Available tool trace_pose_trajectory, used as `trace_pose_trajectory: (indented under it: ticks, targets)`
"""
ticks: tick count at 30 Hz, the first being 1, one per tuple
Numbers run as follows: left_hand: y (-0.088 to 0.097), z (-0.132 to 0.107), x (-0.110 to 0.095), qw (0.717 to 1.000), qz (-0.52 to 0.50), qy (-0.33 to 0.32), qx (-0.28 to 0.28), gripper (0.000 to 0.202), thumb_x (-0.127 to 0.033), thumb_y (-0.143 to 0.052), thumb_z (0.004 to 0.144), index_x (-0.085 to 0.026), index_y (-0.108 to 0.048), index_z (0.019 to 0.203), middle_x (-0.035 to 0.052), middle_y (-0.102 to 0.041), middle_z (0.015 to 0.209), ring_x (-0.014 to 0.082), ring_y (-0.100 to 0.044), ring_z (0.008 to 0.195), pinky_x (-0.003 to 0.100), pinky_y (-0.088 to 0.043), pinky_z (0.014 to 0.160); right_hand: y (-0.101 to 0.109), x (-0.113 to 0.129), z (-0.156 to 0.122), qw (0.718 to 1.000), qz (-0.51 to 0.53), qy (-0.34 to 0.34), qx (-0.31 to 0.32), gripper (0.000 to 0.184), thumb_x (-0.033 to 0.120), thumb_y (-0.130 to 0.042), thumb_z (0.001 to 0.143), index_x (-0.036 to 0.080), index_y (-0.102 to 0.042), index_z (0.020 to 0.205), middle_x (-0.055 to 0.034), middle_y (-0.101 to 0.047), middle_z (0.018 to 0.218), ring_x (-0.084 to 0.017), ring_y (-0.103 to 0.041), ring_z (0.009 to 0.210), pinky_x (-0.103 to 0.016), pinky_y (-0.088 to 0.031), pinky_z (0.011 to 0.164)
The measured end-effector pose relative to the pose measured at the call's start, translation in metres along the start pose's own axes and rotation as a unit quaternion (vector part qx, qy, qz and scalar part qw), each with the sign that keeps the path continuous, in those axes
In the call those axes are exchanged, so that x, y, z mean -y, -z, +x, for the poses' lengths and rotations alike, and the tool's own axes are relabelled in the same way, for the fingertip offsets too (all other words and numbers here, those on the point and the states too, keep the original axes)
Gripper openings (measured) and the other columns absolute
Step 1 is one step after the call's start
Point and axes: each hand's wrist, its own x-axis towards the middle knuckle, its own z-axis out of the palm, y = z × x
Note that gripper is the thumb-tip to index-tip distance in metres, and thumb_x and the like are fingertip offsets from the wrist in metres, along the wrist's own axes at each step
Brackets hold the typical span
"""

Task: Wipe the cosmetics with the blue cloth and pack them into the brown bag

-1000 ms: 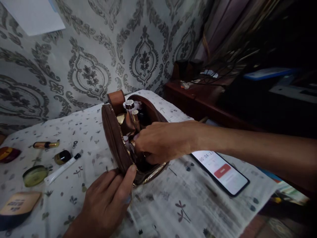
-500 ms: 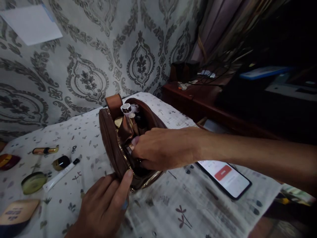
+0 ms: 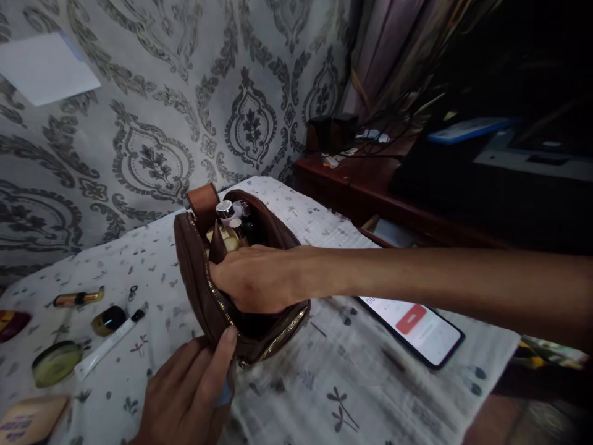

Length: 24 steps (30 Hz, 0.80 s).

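Observation:
A brown zip-up makeup bag (image 3: 192,272) stands unzipped on the patterned cloth. My right hand (image 3: 257,278) reaches down inside it, its fingers hidden behind the bag's wall, so what they touch does not show. By the bag's near corner, my left hand (image 3: 194,383) grips the zip edge, thumb over the rim and the other fingers against the outside. A silver-capped bottle (image 3: 225,210) and a gold-capped tube (image 3: 236,227) stick up in the far half of the bag, beside a dark opening.
Left of the bag lie a gold tube (image 3: 78,298), a black-and-gold jar (image 3: 109,320), a white slim tube (image 3: 110,343), a green round container (image 3: 56,363) and a beige bottle (image 3: 34,420). A lit phone (image 3: 419,330) lies under my right forearm. A dark red desk (image 3: 333,185) borders the right.
My right hand has moved deeper and leftward into the bag, and its fingertips have gone out of sight. The left hand keeps its hold on the rim. The whole view has shifted slightly.

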Motion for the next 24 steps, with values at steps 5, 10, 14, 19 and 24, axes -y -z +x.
trace_pose_trajectory:
  ticks: [5,10,14,19,24]
  targets:
    - [-0.001,0.003,0.001,1.0,-0.001,-0.01,-0.019,0.068,-0.007,-0.054,0.09,-0.008,-0.028,0.153,0.0078,-0.067,0.084,0.0179,-0.063,0.08,0.028,-0.054,0.073,0.0,0.008,0.012,0.996,-0.007,-0.032,0.079,0.022,0.009,-0.06,0.081,0.005,-0.073,0.098,-0.0132,-0.074,0.094,-0.024,-0.068,0.084,-0.027,-0.05,0.06]
    - [0.0,0.006,0.001,1.0,-0.007,-0.02,-0.014,0.066,-0.005,-0.049,0.091,-0.006,-0.027,0.153,0.0077,-0.067,0.081,0.0174,-0.062,0.074,0.028,-0.053,0.069,-0.002,0.01,0.019,0.995,-0.066,-0.023,0.074,0.02,0.006,-0.058,0.081,0.003,-0.073,0.094,-0.015,-0.074,0.09,-0.022,-0.068,0.082,-0.026,-0.049,0.063]
    - [0.001,0.003,0.001,1.0,-0.008,-0.02,-0.013,0.068,-0.003,-0.05,0.089,-0.006,-0.027,0.153,0.0087,-0.069,0.085,0.0178,-0.064,0.077,0.029,-0.055,0.073,-0.008,0.002,0.015,0.999,-0.036,0.025,0.015,0.018,0.009,-0.056,0.082,0.009,-0.071,0.094,-0.0117,-0.073,0.087,-0.02,-0.067,0.077,-0.026,-0.049,0.062]
    - [0.002,0.004,0.002,1.0,-0.005,-0.023,-0.009,0.066,-0.006,-0.05,0.091,-0.005,-0.027,0.152,0.008,-0.069,0.082,0.0179,-0.065,0.075,0.029,-0.055,0.072,-0.02,-0.009,0.001,0.995,-0.017,0.039,-0.094,0.03,0.014,-0.055,0.084,0.014,-0.061,0.113,-0.0128,-0.07,0.103,-0.024,-0.067,0.084,-0.028,-0.047,0.06]
    - [0.0,0.007,0.0,0.999,0.001,-0.019,-0.029,0.068,-0.007,-0.053,0.091,-0.007,-0.026,0.153,0.0083,-0.07,0.084,0.0174,-0.065,0.077,0.028,-0.055,0.071,-0.024,-0.012,-0.005,0.991,0.004,0.044,-0.128,0.029,0.009,-0.055,0.082,0.015,-0.06,0.11,-0.0114,-0.068,0.109,-0.022,-0.066,0.088,-0.026,-0.043,0.06]
